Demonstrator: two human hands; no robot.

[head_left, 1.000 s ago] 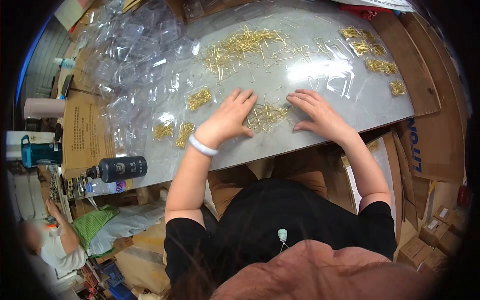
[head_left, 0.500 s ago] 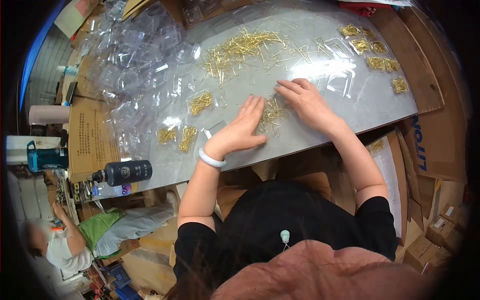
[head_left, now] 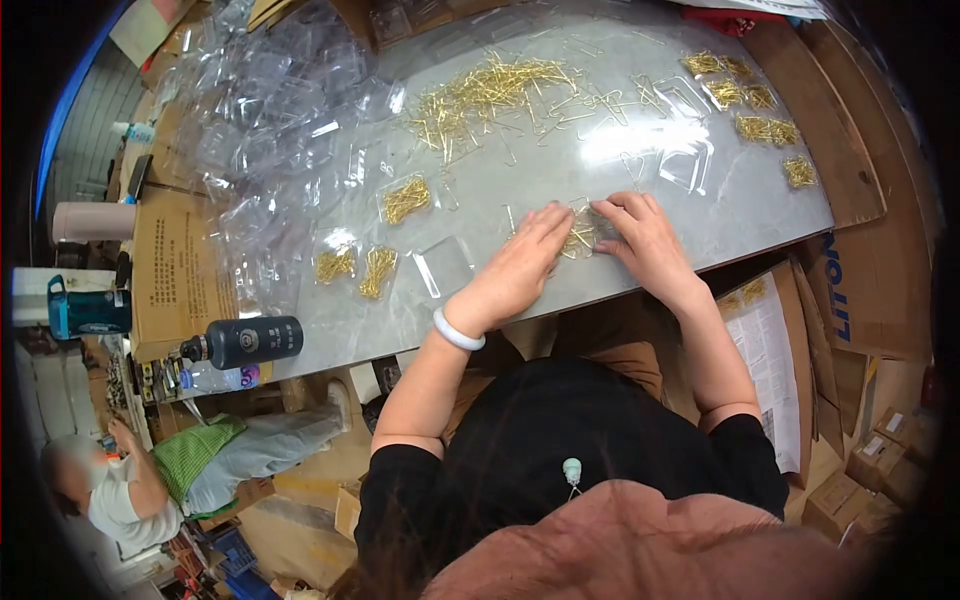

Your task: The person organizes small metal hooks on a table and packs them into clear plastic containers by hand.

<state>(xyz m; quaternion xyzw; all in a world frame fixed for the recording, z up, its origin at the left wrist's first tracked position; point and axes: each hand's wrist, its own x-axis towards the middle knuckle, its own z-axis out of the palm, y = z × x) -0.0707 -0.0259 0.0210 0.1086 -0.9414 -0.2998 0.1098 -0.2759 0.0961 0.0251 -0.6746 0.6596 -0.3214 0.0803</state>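
Observation:
A small bunch of gold wire hooks lies on the grey table between my two hands. My left hand, with a pale bangle at the wrist, lies along its left side, fingers outstretched and touching the hooks. From the right, my right hand reaches to the same bunch, its thumb and fingers apart and bent around the near side. Part of the bunch is hidden by the fingertips. A clear plastic case sits on the table left of my left hand.
Farther back is a large loose heap of gold hooks. Filled clear cases stand at left, others at right. Many clear cases cover the left side. A dark bottle lies near the edge. Another person is at lower left.
Both hands have moved right and nearer the table's front edge, closing in on the bunch, which is now more compact. The clear case by my left wrist is more exposed.

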